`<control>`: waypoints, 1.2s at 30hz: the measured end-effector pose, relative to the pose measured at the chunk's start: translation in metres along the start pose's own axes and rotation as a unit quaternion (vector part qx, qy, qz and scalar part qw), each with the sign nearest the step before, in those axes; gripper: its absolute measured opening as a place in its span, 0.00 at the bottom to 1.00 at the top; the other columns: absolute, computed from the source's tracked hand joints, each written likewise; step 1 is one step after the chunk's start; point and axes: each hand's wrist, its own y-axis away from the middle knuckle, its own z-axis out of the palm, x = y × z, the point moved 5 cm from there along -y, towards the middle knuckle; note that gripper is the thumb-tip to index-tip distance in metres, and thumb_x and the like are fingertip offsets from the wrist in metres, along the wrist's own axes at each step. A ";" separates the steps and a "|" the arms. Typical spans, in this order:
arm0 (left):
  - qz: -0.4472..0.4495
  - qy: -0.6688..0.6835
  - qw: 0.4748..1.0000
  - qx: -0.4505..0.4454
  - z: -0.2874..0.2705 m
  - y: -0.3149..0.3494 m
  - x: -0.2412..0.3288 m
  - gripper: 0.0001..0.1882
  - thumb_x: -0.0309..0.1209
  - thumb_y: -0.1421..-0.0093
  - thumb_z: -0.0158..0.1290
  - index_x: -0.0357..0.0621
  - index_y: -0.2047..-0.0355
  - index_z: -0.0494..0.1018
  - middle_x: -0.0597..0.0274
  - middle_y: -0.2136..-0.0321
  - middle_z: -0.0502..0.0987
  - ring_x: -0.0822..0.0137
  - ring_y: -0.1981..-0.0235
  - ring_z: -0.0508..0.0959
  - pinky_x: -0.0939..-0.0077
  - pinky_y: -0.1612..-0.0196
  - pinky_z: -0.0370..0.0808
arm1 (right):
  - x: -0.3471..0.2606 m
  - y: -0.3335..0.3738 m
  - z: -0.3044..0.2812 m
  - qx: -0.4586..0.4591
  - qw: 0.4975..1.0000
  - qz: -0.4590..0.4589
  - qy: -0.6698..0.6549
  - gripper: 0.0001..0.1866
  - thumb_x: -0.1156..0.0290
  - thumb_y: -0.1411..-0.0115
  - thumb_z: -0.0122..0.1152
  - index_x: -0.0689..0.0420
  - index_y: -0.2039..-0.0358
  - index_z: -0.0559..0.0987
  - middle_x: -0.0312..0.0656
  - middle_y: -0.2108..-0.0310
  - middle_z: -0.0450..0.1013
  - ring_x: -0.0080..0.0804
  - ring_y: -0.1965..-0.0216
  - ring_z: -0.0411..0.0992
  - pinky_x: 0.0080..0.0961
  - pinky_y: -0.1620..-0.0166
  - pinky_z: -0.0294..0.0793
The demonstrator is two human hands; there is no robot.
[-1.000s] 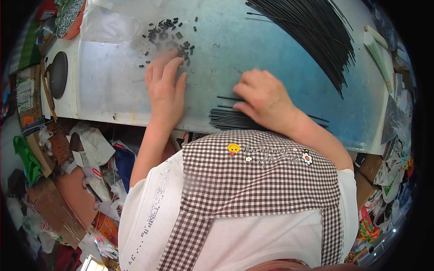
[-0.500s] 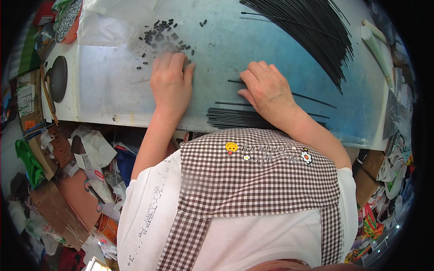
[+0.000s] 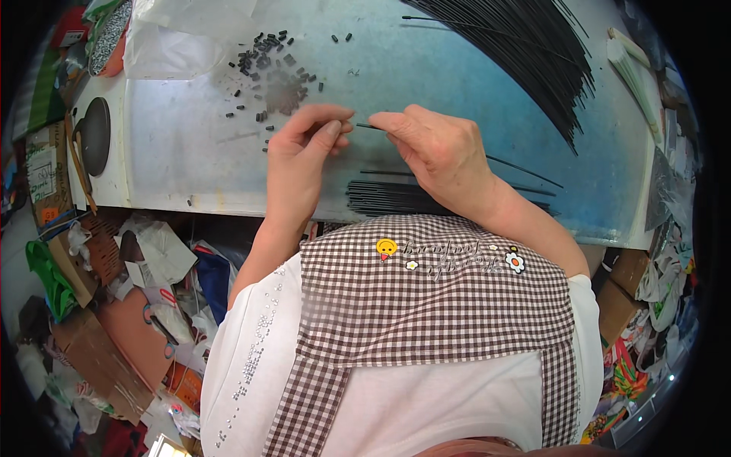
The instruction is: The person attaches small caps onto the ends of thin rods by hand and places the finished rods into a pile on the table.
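Observation:
My right hand [image 3: 442,145] pinches a thin black rod [image 3: 525,172] close to its left end. The rod's tip sticks out from the fingertips toward the left hand, and its long end runs out under the wrist to the right. Fingers of my left hand [image 3: 308,141] are pinched just left of that tip, a small gap apart from it; whatever they hold is too small or hidden. Small black caps [image 3: 263,61] lie scattered beyond the left hand. Nearest the table's front edge is a row of black rods [image 3: 388,198], partly under my right forearm.
A large fanned bundle of black rods [image 3: 525,68] covers the far right of the table [image 3: 198,175]. Clear plastic sheeting [image 3: 171,53] lies at the far left, near a dark round disc [image 3: 97,137]. Boxes and bags crowd the floor on both sides.
My left hand has come back from the caps toward the middle, its fingers now pinched. The right hand has lifted the rod's end and moved it slightly left to meet it.

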 end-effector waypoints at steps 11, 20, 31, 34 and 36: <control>-0.105 0.193 0.974 -0.055 0.010 0.003 -0.022 0.07 0.23 0.34 0.51 0.36 0.57 0.74 0.52 0.64 0.81 0.69 0.66 0.81 0.79 0.64 0.76 | 0.001 0.001 0.006 0.002 1.000 0.022 0.004 0.13 0.81 0.48 0.64 0.55 0.61 0.81 0.38 0.78 0.72 0.34 0.80 0.72 0.28 0.78 0.70; -0.094 0.133 0.986 -0.040 0.016 0.010 -0.023 0.07 0.27 0.31 0.50 0.37 0.59 0.75 0.60 0.68 0.80 0.75 0.72 0.78 0.84 0.71 0.72 | -0.004 0.000 0.003 -0.001 0.998 -0.007 0.059 0.14 0.82 0.49 0.63 0.55 0.62 0.81 0.39 0.79 0.70 0.35 0.80 0.72 0.29 0.78 0.70; 0.116 -0.175 0.976 -0.062 0.024 0.009 0.010 0.05 0.27 0.34 0.52 0.38 0.65 0.75 0.59 0.76 0.77 0.68 0.79 0.74 0.76 0.74 0.69 | 0.004 0.004 0.001 -0.046 0.994 0.055 -0.077 0.14 0.79 0.49 0.64 0.55 0.60 0.81 0.41 0.70 0.76 0.40 0.77 0.72 0.31 0.72 0.72; 0.179 -0.282 0.942 -0.032 0.020 -0.011 0.019 0.05 0.26 0.37 0.55 0.39 0.63 0.75 0.58 0.75 0.76 0.63 0.78 0.75 0.73 0.73 0.71 | 0.015 -0.016 -0.019 0.026 0.996 -0.003 0.088 0.14 0.77 0.49 0.65 0.55 0.59 0.80 0.42 0.66 0.75 0.41 0.69 0.73 0.33 0.66 0.72; 0.307 -0.399 0.861 0.078 0.012 -0.025 0.034 0.07 0.26 0.42 0.57 0.41 0.63 0.74 0.56 0.71 0.75 0.55 0.72 0.75 0.67 0.69 0.72 | 0.014 -0.017 -0.024 0.063 0.983 -0.032 0.168 0.15 0.76 0.49 0.66 0.55 0.59 0.80 0.42 0.64 0.75 0.42 0.65 0.73 0.33 0.63 0.72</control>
